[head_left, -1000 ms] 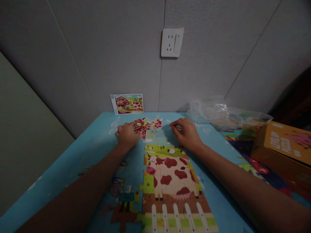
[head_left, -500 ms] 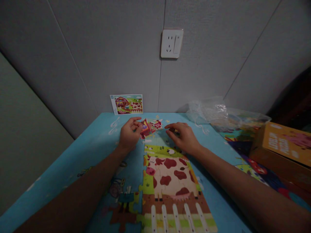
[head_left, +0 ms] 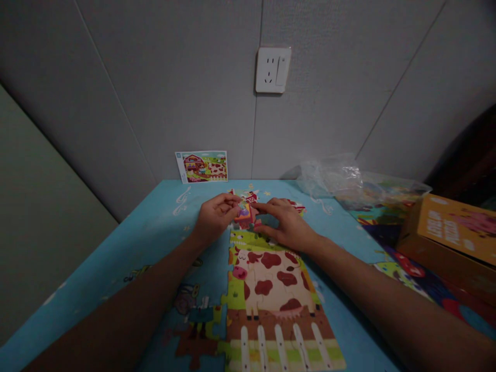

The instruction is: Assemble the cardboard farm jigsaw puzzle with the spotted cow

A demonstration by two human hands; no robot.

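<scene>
A partly joined cow puzzle lies on the blue table. Just beyond its far edge my left hand and my right hand meet over a small red and pink puzzle piece. The left hand's fingers pinch the piece at its left side. My right hand's fingertips press on its right side, with the palm resting on the puzzle's green top row. A few loose pieces lie behind the hands.
A reference picture card leans against the wall. A crumpled clear plastic bag and an orange box sit at the right. A wall socket is above. More joined pieces lie at the puzzle's left.
Both hands have come together toward the middle. My left hand lifted a red piece out of the loose pile and brought it right; my right hand slid left onto it.
</scene>
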